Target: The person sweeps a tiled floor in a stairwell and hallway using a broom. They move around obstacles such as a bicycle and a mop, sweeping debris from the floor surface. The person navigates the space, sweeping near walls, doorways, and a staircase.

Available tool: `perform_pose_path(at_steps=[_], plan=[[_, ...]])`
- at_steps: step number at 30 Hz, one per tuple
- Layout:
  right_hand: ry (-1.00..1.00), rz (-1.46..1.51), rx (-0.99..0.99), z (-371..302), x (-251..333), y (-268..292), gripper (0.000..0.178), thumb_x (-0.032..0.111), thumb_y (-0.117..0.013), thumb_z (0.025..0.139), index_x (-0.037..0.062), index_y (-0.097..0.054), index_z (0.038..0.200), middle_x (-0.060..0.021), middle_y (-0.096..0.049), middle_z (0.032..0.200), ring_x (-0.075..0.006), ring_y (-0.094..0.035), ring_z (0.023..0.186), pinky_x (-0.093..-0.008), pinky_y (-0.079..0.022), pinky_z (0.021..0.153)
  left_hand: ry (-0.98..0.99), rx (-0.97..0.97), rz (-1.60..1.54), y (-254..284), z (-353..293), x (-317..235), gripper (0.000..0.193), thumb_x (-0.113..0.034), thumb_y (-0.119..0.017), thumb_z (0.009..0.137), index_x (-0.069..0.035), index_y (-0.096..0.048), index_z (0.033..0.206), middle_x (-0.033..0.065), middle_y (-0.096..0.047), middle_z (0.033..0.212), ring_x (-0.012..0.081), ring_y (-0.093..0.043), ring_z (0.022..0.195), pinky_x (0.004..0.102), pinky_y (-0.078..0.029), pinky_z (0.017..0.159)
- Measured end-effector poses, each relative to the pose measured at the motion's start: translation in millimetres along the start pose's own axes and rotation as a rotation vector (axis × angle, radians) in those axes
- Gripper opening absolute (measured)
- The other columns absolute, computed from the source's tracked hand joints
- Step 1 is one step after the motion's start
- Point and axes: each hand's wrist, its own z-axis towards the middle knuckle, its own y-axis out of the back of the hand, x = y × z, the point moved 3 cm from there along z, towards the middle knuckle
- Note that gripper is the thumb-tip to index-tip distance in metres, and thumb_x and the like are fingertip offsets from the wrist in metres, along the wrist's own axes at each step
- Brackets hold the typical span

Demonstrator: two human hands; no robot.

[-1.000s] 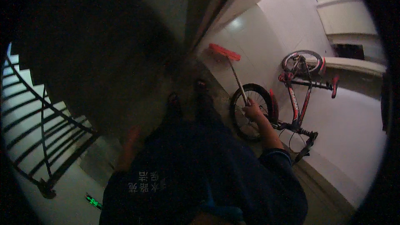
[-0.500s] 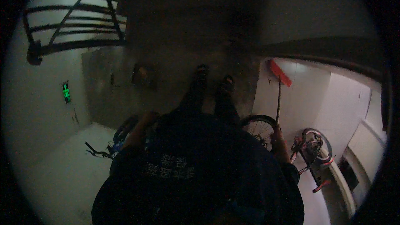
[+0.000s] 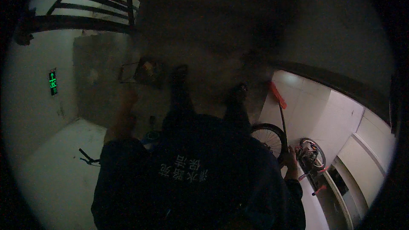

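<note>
My right hand (image 3: 290, 157) is closed round the handle of a broom (image 3: 278, 96) with a red head, which points away from me over the pale tiled floor. A bicycle wheel (image 3: 268, 138) stands just left of that hand. My left hand (image 3: 128, 104) reaches forward over the dark floor, holding nothing that I can make out; its fingers are lost in blur and shadow. Ahead of it lies a dark squarish object (image 3: 147, 71) with a thin frame, too dim to name.
Upper left runs a dark metal stair railing (image 3: 81, 23). A green lit sign (image 3: 53, 81) hangs on the left wall. One bicycle (image 3: 313, 155) leans at the right; another's handlebar (image 3: 88, 158) shows at the lower left. A dark doorway edge (image 3: 336, 79) crosses the right side.
My left hand has moved forward, away from my body. My legs have stepped farther apart. My right hand still holds the broom, and the view has shifted and turned slightly.
</note>
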Motion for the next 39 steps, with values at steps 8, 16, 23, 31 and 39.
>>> perform_pose_path(at_steps=[8, 16, 23, 31, 39], plan=[[0.001, -0.198, -0.147, -56, 72, -131, 0.05, 0.016, -0.058, 0.079, 0.0028, -0.037, 0.122, -0.0116, -0.05, 0.092, -0.0237, -0.051, 0.073, -0.0365, -0.043, 0.057, -0.296, 0.204, 0.329, 18, 135, 98, 0.033, -0.03, -0.049, 0.082, -0.011, -0.051, 0.109, 0.0124, -0.06, 0.09, 0.0272, -0.058, 0.082, 0.0406, -0.046, 0.069], [-0.212, 0.456, -0.114, -135, 127, -203, 0.057, 0.014, -0.059, 0.078, 0.0052, -0.031, 0.128, -0.0073, -0.051, 0.077, -0.0167, -0.049, 0.058, -0.0302, -0.038, 0.043, -0.616, 0.376, 0.59, 25, 192, 114, 0.034, -0.03, -0.048, 0.083, -0.011, -0.05, 0.111, 0.0132, -0.06, 0.089, 0.028, -0.058, 0.082, 0.0414, -0.046, 0.069], [-0.128, 0.078, -0.285, -100, 104, -225, 0.048, 0.017, -0.057, 0.079, 0.0071, -0.038, 0.122, -0.0069, -0.051, 0.071, -0.0175, -0.046, 0.052, -0.0301, -0.035, 0.041, -0.672, 0.404, 0.737, 75, 165, 93, 0.035, -0.03, -0.047, 0.083, -0.012, -0.05, 0.113, 0.0138, -0.06, 0.089, 0.0287, -0.058, 0.082, 0.0422, -0.045, 0.069], [-0.052, 0.381, -0.194, 35, 59, -164, 0.043, 0.009, -0.051, 0.08, 0.0133, -0.041, 0.121, -0.0109, -0.057, 0.076, -0.0193, -0.054, 0.06, -0.0308, -0.044, 0.047, -0.57, 0.366, 0.648, 108, 83, -35, 0.038, -0.032, -0.047, 0.083, -0.011, -0.048, 0.115, 0.0149, -0.06, 0.087, 0.0302, -0.058, 0.08, 0.0424, -0.045, 0.068], [0.013, -0.18, -0.265, 7, -9, -165, 0.058, 0.007, -0.044, 0.078, 0.0202, -0.026, 0.131, -0.0194, -0.058, 0.098, -0.0339, -0.057, 0.085, -0.0409, -0.044, 0.072, -0.573, 0.274, 0.022, 113, 31, -185, 0.049, -0.039, -0.051, 0.082, -0.007, -0.046, 0.118, 0.0188, -0.057, 0.101, 0.0343, -0.055, 0.091, 0.0395, -0.044, 0.077]])
